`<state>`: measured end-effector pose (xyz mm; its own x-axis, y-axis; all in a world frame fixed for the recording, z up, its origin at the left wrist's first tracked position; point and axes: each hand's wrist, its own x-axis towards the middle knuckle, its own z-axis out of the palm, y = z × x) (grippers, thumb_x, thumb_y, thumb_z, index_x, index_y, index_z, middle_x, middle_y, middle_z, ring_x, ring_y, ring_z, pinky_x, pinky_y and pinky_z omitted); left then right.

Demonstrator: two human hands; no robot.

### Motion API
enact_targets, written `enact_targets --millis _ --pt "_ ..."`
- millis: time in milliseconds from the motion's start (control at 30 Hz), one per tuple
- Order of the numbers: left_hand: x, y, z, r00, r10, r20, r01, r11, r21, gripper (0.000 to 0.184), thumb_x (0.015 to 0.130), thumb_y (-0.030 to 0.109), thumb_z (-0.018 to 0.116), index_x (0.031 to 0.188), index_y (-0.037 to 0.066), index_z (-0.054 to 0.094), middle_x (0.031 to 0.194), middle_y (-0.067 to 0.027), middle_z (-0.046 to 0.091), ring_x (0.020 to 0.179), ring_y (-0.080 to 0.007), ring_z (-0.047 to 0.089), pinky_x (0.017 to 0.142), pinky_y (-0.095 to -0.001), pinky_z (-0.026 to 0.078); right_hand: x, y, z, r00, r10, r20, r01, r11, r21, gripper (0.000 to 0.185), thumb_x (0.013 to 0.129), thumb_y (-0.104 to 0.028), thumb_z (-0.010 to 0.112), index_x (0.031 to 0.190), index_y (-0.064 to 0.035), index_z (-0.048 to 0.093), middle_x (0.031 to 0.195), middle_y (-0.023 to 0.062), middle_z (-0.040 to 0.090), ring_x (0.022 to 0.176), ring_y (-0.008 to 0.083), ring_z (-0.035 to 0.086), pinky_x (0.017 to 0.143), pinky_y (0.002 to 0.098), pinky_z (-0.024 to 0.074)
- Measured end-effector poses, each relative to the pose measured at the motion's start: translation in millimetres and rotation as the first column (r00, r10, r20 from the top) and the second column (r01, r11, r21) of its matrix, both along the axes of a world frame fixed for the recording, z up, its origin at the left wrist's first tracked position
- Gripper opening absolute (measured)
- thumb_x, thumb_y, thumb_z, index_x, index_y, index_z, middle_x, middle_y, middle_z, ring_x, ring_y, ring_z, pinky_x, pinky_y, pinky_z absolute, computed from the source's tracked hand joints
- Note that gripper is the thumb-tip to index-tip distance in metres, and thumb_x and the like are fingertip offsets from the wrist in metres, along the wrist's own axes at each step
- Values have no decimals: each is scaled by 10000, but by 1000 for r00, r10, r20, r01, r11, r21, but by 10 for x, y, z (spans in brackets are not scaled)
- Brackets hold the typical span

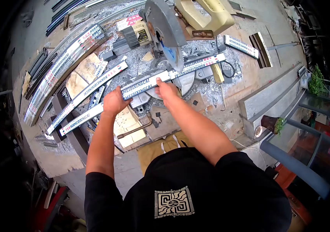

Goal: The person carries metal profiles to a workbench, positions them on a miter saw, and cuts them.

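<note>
My left hand (114,101) is wrapped round a long metal profile strip (81,119) covered in white film with blue lettering. Farther right along the same strip, my right hand (166,92) grips it, thumb on top near its end. Just beyond that hand is the blade (172,56) of a chop saw, under a grey guard (167,23). A separate printed piece (203,60) lies to the right of the blade, along the saw's fence. The saw's cream handle (213,19) is at the top. My fingers' undersides are hidden.
Metal shavings cover much of the workbench (56,162). Stacked printed profiles (62,65) lie at the left, with another strip (89,92) nearer. A bent socket wrench (136,129) rests on a board in front. Short printed pieces (241,46) sit at the right.
</note>
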<state>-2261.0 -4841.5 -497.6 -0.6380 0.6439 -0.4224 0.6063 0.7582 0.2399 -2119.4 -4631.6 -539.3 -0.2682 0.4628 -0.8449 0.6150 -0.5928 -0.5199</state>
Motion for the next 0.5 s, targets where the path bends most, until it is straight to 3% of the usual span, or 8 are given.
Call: enact_targets --millis 133,267,333,400,500 --pt "5 6 -46 1000 -11 -4 11 1000 -28 728 821 487 871 1229 -47 591 1011 -254 769 974 -415 754 879 -486 592 40 47 65 998 55 -28 -56 998 -16 537 1008 -504 736 1138 17 743 1050 114 783 875 193 729 788 352 548" --pt "5 21 -39 1000 -22 2 22 998 -54 717 828 490 864 1214 -44 580 1018 -253 767 976 -417 750 879 -491 588 364 267 84 933 347 -99 -339 937 88 481 1007 -458 756 1116 10 745 993 80 767 868 173 727 759 331 554" --pt "16 -10 -65 999 -28 -17 27 999 -42 710 827 489 866 1195 -43 574 1008 -248 764 967 -418 748 871 -491 587 621 489 350 969 185 -166 -167 979 117 393 1008 -360 759 999 33 747 893 84 760 776 157 700 733 319 538" --pt "22 -11 -87 999 -28 -34 28 999 -18 711 825 489 867 1188 -45 569 997 -244 761 958 -421 746 863 -493 586 771 934 547 988 -30 -149 55 984 167 334 1037 -318 719 1060 15 733 924 73 749 787 150 684 749 300 531" --pt "24 -77 -176 996 -48 -70 51 998 38 755 817 476 875 1238 -55 542 980 -242 753 942 -427 742 849 -500 583 631 1728 1208 938 -108 -330 230 905 359 316 1061 -323 677 1158 -23 688 992 55 732 860 137 676 785 304 541"
